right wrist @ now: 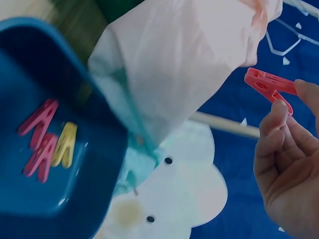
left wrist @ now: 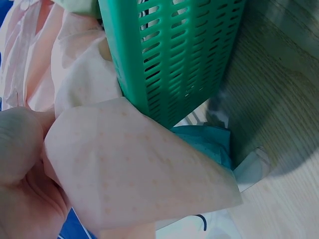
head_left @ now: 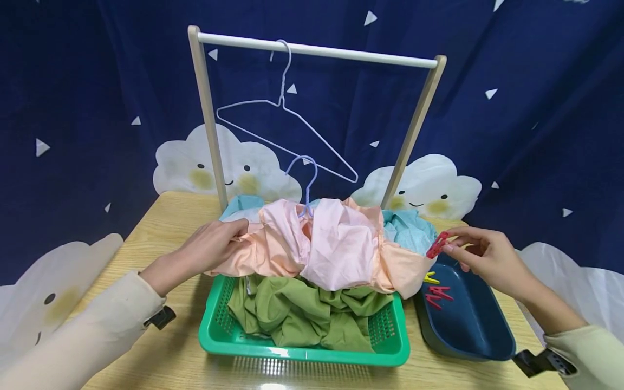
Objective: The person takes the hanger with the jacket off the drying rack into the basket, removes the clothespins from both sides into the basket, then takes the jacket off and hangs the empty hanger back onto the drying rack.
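My left hand (head_left: pixel 213 246) grips the left sleeve of a pink and peach garment (head_left: pixel 341 244); the left wrist view has the cloth (left wrist: pixel 134 164) hanging out from the fingers. A lilac hanger (head_left: pixel 308 189) pokes up through the garment's neck. Between thumb and fingertips my right hand (head_left: pixel 487 257) pinches a red clothespin (head_left: pixel 437 245), close beside the garment's right sleeve (head_left: pixel 404 265). In the right wrist view the clothespin (right wrist: pixel 269 87) points toward the cloth. Below the garment, a green basket (head_left: pixel 302 355) holds olive-green cloth (head_left: pixel 302 309).
A dark blue bin (head_left: pixel 468 314) at the right contains two red clothespins (right wrist: pixel 42 157) and a yellow one (right wrist: pixel 65 144). Behind stands a wooden rack with a white rail (head_left: pixel 341 50), where a bare white hanger (head_left: pixel 283 103) hangs. Light blue cloth (head_left: pixel 409 230) lies behind the garment.
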A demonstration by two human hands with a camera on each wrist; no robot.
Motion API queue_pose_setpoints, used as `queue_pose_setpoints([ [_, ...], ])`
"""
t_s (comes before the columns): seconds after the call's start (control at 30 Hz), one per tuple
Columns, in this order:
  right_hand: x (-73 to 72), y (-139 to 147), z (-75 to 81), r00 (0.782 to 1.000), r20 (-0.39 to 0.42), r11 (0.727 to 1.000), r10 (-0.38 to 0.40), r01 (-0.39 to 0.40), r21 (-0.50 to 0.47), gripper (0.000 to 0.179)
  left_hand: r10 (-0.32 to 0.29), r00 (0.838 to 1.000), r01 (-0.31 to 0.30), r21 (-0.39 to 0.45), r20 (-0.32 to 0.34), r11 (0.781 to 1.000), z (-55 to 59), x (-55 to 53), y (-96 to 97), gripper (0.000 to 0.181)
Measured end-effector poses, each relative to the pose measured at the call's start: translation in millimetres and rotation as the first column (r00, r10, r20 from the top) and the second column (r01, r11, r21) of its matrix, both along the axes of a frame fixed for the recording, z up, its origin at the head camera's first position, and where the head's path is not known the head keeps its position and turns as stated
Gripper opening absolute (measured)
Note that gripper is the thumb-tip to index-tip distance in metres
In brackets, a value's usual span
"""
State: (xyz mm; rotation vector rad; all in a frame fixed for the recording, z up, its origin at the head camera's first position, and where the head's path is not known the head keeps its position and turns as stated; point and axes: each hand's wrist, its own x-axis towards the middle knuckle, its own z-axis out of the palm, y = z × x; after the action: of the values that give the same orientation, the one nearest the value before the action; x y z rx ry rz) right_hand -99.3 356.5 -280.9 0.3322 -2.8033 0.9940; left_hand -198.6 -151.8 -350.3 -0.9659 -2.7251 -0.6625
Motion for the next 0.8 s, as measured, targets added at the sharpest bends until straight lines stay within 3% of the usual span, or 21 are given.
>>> queue_pose_setpoints([
  [0.4, 3.8, 41.4, -18.3, 0.984, 0.174, 0.997, -0.043, 0.032, 0.064, 0.036, 0.001, 1.000, -0.001, -0.001, -0.006, 1.000, -0.9, -0.7, -1.8, 0.034],
  [0.8, -0.4, 70.1, -69.4, 0.933, 0.361, 0.998, 0.007, -0.028, 0.055, 0.038, 0.011, 1.000, -0.011, 0.000, 0.013, 1.000, -0.1, 0.7, -3.8, 0.035],
])
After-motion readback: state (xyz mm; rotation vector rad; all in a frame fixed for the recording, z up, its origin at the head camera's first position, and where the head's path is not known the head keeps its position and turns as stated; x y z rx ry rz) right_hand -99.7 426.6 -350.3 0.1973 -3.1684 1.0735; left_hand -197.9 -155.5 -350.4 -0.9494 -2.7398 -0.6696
